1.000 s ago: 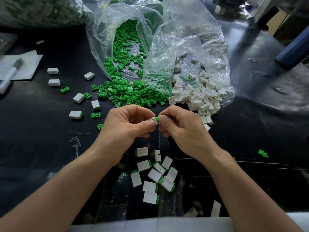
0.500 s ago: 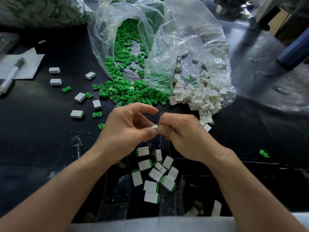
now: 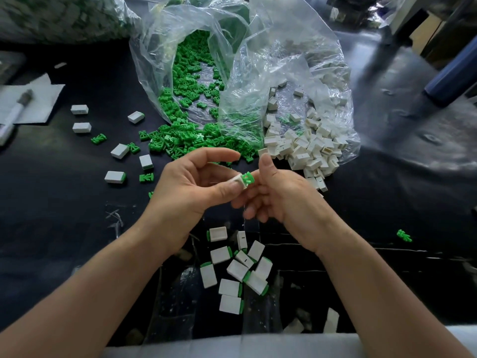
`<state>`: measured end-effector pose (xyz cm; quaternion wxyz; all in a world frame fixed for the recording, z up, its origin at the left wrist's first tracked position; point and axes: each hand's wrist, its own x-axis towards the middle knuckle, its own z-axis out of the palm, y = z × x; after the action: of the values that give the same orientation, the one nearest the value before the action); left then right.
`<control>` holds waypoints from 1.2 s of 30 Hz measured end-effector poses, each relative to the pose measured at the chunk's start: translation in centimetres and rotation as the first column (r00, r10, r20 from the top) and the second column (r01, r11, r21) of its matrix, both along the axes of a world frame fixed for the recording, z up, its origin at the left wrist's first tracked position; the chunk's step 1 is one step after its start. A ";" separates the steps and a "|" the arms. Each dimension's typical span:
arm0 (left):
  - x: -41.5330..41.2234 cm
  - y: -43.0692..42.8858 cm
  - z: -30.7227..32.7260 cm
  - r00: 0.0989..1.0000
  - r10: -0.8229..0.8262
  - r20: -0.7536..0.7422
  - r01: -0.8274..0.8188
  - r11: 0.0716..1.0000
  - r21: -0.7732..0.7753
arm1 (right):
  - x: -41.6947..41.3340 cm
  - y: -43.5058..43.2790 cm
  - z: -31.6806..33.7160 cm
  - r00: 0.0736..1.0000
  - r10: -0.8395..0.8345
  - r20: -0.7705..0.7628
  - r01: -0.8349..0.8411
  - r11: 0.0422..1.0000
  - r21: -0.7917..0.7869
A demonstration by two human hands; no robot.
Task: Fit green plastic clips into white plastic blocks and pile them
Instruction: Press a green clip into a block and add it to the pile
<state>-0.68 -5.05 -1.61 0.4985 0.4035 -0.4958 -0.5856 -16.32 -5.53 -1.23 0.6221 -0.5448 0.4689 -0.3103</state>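
My left hand (image 3: 191, 187) pinches a white block (image 3: 238, 181) between thumb and fingers, with a green clip (image 3: 248, 177) sticking out of its end. My right hand (image 3: 281, 195) is beside it, fingers loosely curled, fingertips close to the clip, holding nothing I can see. Below the hands lies a pile of fitted blocks (image 3: 237, 272), white with green ends. Loose green clips (image 3: 191, 140) spill from a clear bag (image 3: 196, 60). Empty white blocks (image 3: 307, 151) spill from a second clear bag (image 3: 304, 73).
Single blocks (image 3: 120, 151) and stray clips (image 3: 98, 138) lie scattered at the left on the black table (image 3: 51, 215). A marker (image 3: 15, 115) rests on paper at the far left. One green clip (image 3: 404, 235) lies alone at the right.
The hands have parted slightly. My right hand let go and opened its fingers, and the block with the clip now shows in my left hand's pinch.
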 end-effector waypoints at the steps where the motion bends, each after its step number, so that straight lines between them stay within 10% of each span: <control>1: 0.0 0.0 0.0 1.000 -0.005 -0.010 0.005 1.000 -0.002 | 0.3 0.1 0.0 0.996 0.032 0.078 -0.038 0.996 0.075; 18: -0.3 0.3 0.0 0.999 -0.027 -0.040 0.027 1.000 -0.003 | 1.6 0.7 0.0 0.963 0.016 0.268 -0.082 0.969 0.234; 36: -0.3 0.4 0.2 0.999 -0.027 -0.046 0.027 1.000 0.013 | 1.5 0.7 -0.5 0.998 0.061 -0.004 -0.061 0.996 0.058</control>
<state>-0.99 -4.64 -1.41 0.4989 0.3868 -0.4855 -0.6047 -14.77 -4.85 -1.72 0.6454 -0.5417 0.4626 -0.2758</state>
